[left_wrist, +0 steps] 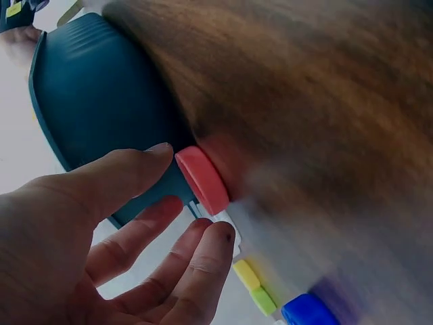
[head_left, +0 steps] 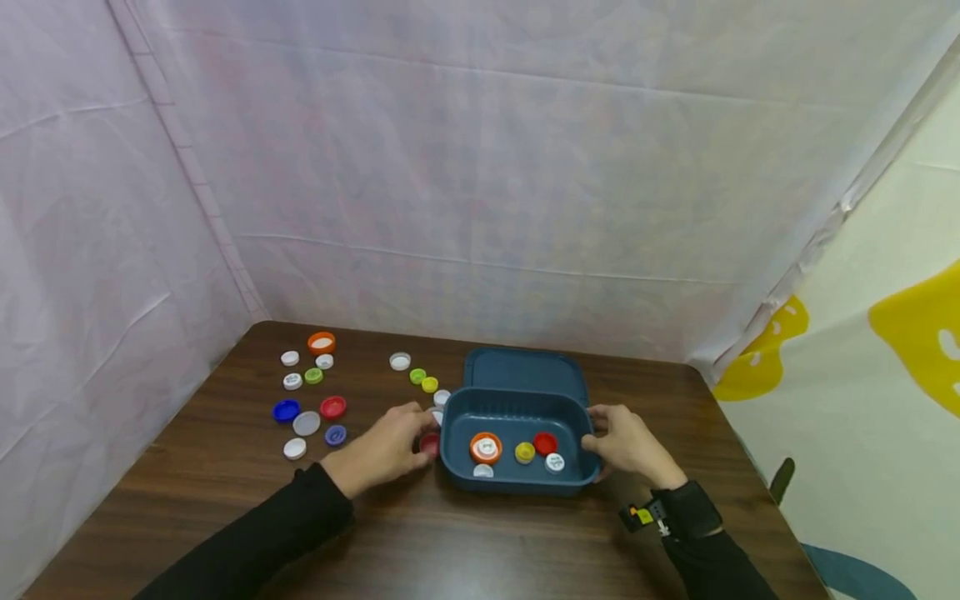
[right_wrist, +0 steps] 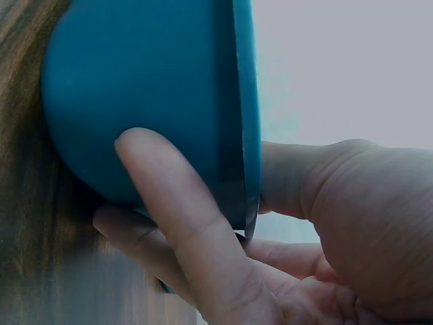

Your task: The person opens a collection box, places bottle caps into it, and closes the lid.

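A dark blue-green plastic box (head_left: 517,485) stands on the table with several bottle caps inside: an orange one (head_left: 486,448) with a white cap in it, a yellow cap (head_left: 525,452), a red cap (head_left: 545,443) and white ones. My right hand (head_left: 630,442) grips the box's right wall, thumb over the rim and fingers along the outside. Left of the box, my left hand (head_left: 390,446) reaches around a red cap (left_wrist: 203,181). Its thumb tip is right at that cap's edge, and the other fingers are spread apart from the thumb.
The lid (head_left: 525,373) lies behind the box. Loose caps are spread over the left of the table (head_left: 420,542), among them a blue cap (head_left: 286,411), another red cap (head_left: 333,407) and an orange cap (head_left: 322,342). White cloth walls (head_left: 480,167) surround the table.
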Tool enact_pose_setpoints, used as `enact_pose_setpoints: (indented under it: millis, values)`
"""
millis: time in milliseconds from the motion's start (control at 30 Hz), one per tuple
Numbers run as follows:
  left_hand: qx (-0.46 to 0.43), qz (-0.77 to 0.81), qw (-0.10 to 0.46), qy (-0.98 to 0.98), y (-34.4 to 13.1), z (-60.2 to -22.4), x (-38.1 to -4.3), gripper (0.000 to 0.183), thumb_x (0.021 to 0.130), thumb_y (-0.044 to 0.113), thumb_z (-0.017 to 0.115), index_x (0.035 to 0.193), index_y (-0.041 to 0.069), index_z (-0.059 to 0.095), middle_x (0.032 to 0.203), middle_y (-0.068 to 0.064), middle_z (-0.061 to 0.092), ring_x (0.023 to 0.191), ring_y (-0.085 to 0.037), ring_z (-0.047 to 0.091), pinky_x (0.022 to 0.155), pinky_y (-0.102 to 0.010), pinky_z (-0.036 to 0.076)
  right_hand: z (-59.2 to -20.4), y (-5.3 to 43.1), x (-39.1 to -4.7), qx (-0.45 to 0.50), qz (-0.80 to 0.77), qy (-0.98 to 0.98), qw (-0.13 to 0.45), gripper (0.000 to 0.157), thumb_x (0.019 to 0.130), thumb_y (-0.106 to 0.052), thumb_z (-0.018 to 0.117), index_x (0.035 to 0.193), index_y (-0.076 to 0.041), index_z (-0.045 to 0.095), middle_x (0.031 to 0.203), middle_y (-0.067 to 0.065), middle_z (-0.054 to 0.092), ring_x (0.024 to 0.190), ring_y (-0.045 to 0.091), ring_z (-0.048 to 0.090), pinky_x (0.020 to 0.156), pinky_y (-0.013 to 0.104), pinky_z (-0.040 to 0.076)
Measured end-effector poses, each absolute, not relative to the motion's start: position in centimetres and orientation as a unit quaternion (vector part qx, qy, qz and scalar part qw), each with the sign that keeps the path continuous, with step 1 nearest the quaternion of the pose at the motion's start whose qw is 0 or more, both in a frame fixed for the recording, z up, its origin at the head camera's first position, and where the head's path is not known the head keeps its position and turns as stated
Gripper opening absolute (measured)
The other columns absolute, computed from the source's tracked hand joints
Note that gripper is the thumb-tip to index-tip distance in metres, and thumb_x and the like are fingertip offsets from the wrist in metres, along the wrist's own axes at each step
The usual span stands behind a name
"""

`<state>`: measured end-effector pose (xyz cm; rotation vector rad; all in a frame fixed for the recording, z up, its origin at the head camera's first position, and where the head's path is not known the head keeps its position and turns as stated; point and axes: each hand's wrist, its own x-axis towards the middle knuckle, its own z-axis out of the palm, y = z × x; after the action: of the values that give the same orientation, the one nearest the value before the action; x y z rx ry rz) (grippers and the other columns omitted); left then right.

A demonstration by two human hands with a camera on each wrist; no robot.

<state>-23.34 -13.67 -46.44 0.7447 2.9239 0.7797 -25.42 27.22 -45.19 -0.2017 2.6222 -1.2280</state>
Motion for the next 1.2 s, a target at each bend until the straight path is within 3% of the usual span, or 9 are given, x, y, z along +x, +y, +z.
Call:
enact_pose_setpoints:
  millis: [533, 833, 1200]
  values:
    - [0.253, 0.24, 0.014, 0.937, -13.2, -47.0, -23.3, 0.027, 0.094, 0.006, 0.096, 0.118, 0.004, 0.083, 0.103, -0.009, 0.073, 0.089, -0.013, 0.061, 0.076, -0.03, 0.056, -45.5, 27.4, -25.5, -0.072, -0.423, 0.895, 0.119, 0.061, 0.105, -0.001, 0.076, 0.16, 0.016, 0.056, 0.15, 0.042, 0.07, 0.075, 0.026, 0.084, 0.061, 0.044, 0.071]
    - [0.228, 0.238, 0.008, 0.944, -13.8, -46.2, -23.3, 0.034, 0.094, 0.008, 0.097, 0.125, 0.001, 0.085, 0.108, -0.01, 0.076, 0.095, -0.016, 0.068, 0.086, -0.037, 0.067, -45.4, 27.5, -25.4, -0.076, -0.419, 0.897, 0.119, 0.061, 0.105, -0.002, 0.076, 0.16, 0.016, 0.056, 0.15, 0.042, 0.07, 0.072, 0.026, 0.083, 0.061, 0.044, 0.071]
    - [0.167, 0.254, -0.022, 0.953, -13.9, -43.8, -23.6, 0.032, 0.098, 0.012, 0.095, 0.127, 0.004, 0.084, 0.117, -0.011, 0.075, 0.099, -0.02, 0.07, 0.093, -0.042, 0.071, -45.2, 27.4, -25.5, -0.079, -0.418, 0.897, 0.12, 0.061, 0.106, -0.001, 0.075, 0.161, 0.017, 0.055, 0.151, 0.043, 0.069, 0.071, 0.026, 0.083, 0.061, 0.043, 0.071]
